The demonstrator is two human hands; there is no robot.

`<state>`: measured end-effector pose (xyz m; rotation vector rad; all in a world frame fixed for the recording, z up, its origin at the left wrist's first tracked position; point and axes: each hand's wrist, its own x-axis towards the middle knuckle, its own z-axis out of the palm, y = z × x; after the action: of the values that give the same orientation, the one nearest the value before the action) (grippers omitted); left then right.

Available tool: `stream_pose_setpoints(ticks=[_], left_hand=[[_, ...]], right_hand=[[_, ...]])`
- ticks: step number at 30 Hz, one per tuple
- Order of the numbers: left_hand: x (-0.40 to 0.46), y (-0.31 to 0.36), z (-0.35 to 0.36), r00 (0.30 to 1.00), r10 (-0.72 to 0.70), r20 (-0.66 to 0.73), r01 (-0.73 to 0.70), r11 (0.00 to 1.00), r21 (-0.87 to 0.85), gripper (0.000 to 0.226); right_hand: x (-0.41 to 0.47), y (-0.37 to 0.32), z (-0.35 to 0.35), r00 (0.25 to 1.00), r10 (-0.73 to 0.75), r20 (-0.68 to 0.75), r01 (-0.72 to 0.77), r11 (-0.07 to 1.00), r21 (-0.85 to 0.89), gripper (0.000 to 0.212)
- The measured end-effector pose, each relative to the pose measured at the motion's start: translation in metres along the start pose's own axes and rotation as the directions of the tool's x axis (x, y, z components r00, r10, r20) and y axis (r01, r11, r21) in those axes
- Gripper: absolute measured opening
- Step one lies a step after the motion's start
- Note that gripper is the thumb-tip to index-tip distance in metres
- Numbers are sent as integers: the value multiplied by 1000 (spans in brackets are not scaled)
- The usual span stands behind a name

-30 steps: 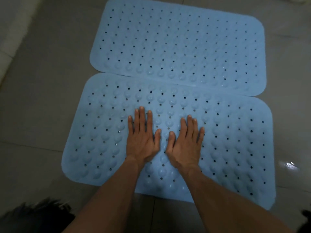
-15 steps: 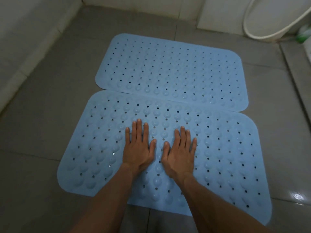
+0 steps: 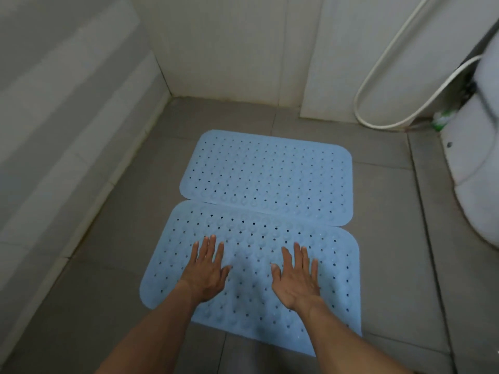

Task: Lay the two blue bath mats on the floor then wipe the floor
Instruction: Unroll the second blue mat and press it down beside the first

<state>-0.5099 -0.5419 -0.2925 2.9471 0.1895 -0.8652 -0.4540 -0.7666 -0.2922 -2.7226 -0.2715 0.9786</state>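
Two light blue perforated bath mats lie flat on the grey tiled floor [image 3: 116, 268], long edges meeting. The far mat [image 3: 270, 174] slightly overlaps the near mat [image 3: 253, 247] along their shared edge. My left hand [image 3: 206, 269] is over the near mat's left-middle, palm down, fingers spread, holding nothing. My right hand [image 3: 295, 276] is over its right-middle, also palm down and open. Whether the palms touch the mat or hover just above it is unclear.
Pale tiled walls close the room at the left and back. A white hose [image 3: 378, 114] loops down the back wall at the right. A white toilet [image 3: 475, 163] stands at the right edge, with a green and white item [image 3: 442, 118] behind it.
My hands have moved apart from side by side at the near mat's middle. The camera has lifted and pulled back, so the walls, hose and toilet now show.
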Motion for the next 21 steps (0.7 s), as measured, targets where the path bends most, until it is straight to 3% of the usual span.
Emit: stream_pose_setpoints(ticks=[10,16,19,21], left_hand=[[-163,60,-205,996,-8,84,12,999,-51,121],[-222,84,-323,996,-78,43,81,994,-69,103],[-244,89,-376,992,-126,-11,125,987,-106,74],[-258,89,-407,989,-145,-42,138,981,-139,67]], right_hand=[[-177,-26,-213,999,40,4,-40,994,101,56],[-237,-50,-325,999,-6,-46,9,997,71,55],[-257,-66,-374,996,-53,-74,55,998,30,53],[-268,-79,-403,992,-84,-92,85,996,0,52]])
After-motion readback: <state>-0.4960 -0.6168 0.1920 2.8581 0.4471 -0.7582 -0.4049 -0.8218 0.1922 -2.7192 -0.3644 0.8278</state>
